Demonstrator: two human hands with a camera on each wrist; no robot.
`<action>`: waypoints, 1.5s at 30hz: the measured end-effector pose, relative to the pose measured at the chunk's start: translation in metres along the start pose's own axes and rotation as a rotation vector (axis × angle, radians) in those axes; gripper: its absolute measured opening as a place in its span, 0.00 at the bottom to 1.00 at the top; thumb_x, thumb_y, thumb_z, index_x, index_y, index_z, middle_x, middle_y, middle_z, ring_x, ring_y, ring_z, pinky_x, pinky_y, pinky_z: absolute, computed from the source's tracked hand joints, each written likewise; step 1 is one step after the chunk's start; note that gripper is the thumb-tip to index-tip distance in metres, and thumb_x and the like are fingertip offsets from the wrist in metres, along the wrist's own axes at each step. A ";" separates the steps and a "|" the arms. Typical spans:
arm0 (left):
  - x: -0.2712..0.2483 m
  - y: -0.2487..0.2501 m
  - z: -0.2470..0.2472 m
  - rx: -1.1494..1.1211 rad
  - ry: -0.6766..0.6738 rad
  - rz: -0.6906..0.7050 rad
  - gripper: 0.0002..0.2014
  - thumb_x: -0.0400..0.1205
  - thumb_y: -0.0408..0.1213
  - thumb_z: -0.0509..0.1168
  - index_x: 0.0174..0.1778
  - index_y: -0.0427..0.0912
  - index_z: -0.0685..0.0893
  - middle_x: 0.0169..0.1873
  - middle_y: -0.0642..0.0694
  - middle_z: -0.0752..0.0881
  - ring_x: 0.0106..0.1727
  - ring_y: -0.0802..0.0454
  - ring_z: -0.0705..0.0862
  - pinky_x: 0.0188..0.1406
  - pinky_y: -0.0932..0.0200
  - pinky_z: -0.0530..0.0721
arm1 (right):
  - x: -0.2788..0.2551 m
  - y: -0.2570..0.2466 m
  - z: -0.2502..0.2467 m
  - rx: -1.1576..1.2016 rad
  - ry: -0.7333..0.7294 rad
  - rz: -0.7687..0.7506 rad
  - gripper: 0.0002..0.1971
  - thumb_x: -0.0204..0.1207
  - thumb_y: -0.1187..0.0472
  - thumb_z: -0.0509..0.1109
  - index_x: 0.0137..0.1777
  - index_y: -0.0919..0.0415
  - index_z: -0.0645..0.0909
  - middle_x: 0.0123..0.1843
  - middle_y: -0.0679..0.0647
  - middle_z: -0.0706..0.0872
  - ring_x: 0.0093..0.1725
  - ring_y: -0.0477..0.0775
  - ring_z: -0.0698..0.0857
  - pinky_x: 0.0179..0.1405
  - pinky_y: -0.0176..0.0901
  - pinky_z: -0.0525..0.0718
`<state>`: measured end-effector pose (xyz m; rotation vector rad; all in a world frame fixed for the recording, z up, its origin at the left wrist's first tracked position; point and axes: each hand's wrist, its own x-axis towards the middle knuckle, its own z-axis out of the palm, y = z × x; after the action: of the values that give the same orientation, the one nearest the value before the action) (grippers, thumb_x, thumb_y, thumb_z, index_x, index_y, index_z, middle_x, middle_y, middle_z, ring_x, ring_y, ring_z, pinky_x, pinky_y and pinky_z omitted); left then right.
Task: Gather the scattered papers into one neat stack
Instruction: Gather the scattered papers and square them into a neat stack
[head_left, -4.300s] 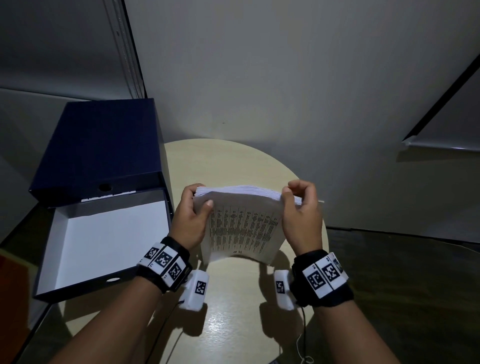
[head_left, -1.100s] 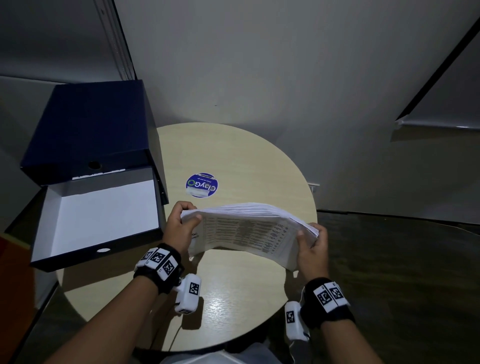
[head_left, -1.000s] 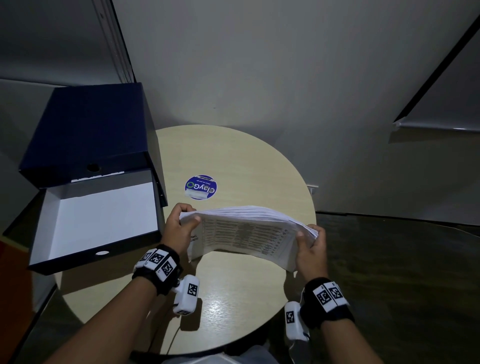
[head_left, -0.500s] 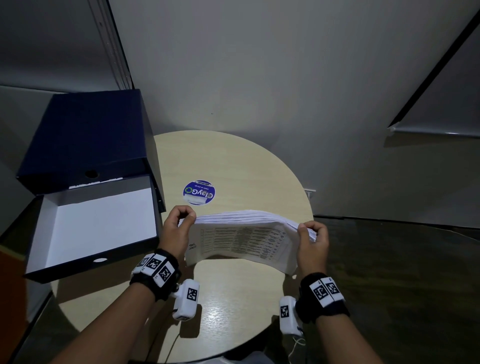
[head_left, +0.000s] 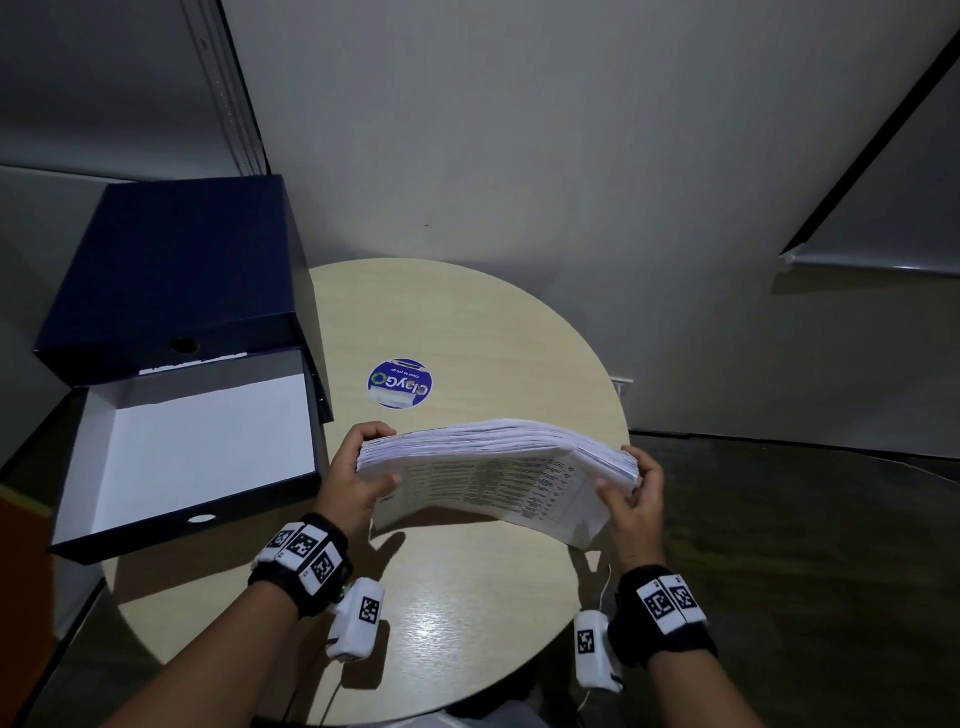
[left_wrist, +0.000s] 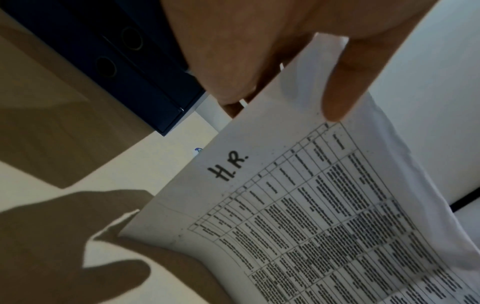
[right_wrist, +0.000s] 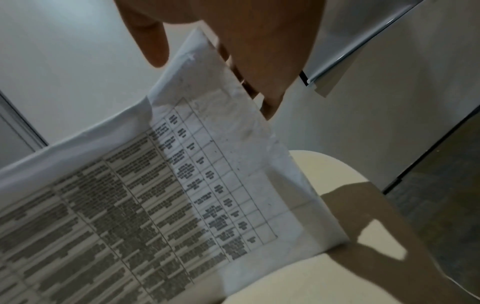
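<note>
Head view: both hands hold one thick stack of papers (head_left: 493, 467) up over the round bench (head_left: 467, 322). The left hand (head_left: 358, 480) grips the left end w/ thumb on the front sheet. The right hand (head_left: 631, 499) grips the right end, fingers curled round it. The stack bends up in the middle. A round blue sticker (head_left: 400, 383) lies on the bench just behind the papers. An open dark blue box (head_left: 171, 374) (white inside) sits on the left, close to the left hand.

Left wrist view: thumb (left_wrist: 348, 82) lies on the top sheet (left_wrist: 324, 216), near the letters "H.R." The blue box (left_wrist: 124, 67) is right beside.

Right wrist view: thumb (right_wrist: 153, 41) and fingers (right_wrist: 270, 78) pinch the sheet's corner above the bench (right_wrist: 324, 170).
</note>
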<state>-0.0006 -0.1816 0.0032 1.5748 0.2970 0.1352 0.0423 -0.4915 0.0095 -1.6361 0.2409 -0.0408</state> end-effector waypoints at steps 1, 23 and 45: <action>0.002 0.002 0.003 0.039 0.036 -0.026 0.18 0.72 0.17 0.67 0.49 0.46 0.79 0.50 0.50 0.82 0.52 0.48 0.80 0.45 0.52 0.83 | 0.000 0.004 0.000 -0.034 -0.021 0.028 0.26 0.80 0.76 0.67 0.72 0.54 0.69 0.56 0.48 0.81 0.53 0.45 0.82 0.46 0.43 0.82; 0.001 0.035 0.036 0.649 0.299 0.148 0.42 0.70 0.37 0.79 0.77 0.51 0.65 0.80 0.45 0.61 0.80 0.43 0.65 0.78 0.37 0.66 | 0.029 -0.072 0.004 -0.545 -0.219 -0.438 0.19 0.74 0.81 0.61 0.57 0.61 0.80 0.46 0.47 0.85 0.46 0.50 0.85 0.40 0.32 0.83; 0.021 0.100 0.045 0.104 0.175 0.253 0.14 0.82 0.36 0.62 0.61 0.55 0.72 0.55 0.56 0.84 0.55 0.65 0.83 0.54 0.62 0.81 | 0.038 -0.103 0.047 -0.082 -0.357 -0.155 0.16 0.86 0.67 0.64 0.71 0.56 0.76 0.61 0.48 0.90 0.60 0.45 0.89 0.63 0.50 0.86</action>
<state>0.0420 -0.2190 0.0987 1.7031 0.2428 0.4624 0.1007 -0.4464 0.1031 -1.7082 -0.1598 0.1444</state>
